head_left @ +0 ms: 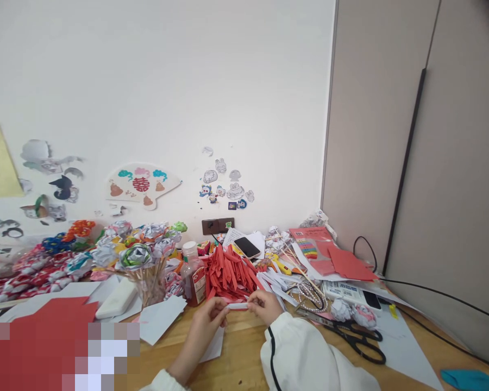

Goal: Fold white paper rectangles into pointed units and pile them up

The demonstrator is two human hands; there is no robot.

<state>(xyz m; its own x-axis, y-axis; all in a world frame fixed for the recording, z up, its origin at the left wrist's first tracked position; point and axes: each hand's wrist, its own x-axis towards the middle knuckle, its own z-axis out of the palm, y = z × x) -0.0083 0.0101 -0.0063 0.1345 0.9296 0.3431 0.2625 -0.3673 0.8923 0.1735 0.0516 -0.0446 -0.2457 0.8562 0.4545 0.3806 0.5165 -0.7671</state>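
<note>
The left hand (212,320) and right hand (264,307) pinch opposite ends of a folded paper strip (238,306), apparently to keep it taut, above the bench (244,358), just before the red paper pile (230,274), perhaps kept within reach.

Head view looks forward and down over the hands (240,312).

held strip (237,306): paper | tabletop (244,355): smooth wood | phone (247,247): glossy

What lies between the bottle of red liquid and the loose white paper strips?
A heap of red paper strips fills that stretch, as the head view shows.
</note>
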